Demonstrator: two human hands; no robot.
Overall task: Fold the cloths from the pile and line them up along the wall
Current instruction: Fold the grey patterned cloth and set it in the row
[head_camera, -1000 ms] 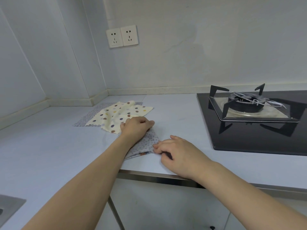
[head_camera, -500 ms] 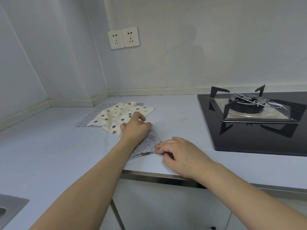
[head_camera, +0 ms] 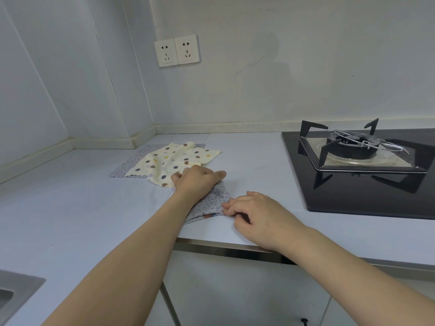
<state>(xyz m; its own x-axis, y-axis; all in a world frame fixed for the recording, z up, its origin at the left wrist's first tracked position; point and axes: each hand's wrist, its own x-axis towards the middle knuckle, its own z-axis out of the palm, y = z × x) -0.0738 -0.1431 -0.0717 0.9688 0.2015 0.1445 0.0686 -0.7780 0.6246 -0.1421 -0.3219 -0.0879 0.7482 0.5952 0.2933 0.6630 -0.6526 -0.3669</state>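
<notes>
Hands pinching grey cloth, left hand far corner, right hand seemingly near corner

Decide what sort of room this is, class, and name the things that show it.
A home kitchen, most likely: a gas hob set into a pale worktop, a sink's corner, and wall sockets above it.

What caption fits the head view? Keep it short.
Both hands pinch a grey cloth on the counter.
</notes>
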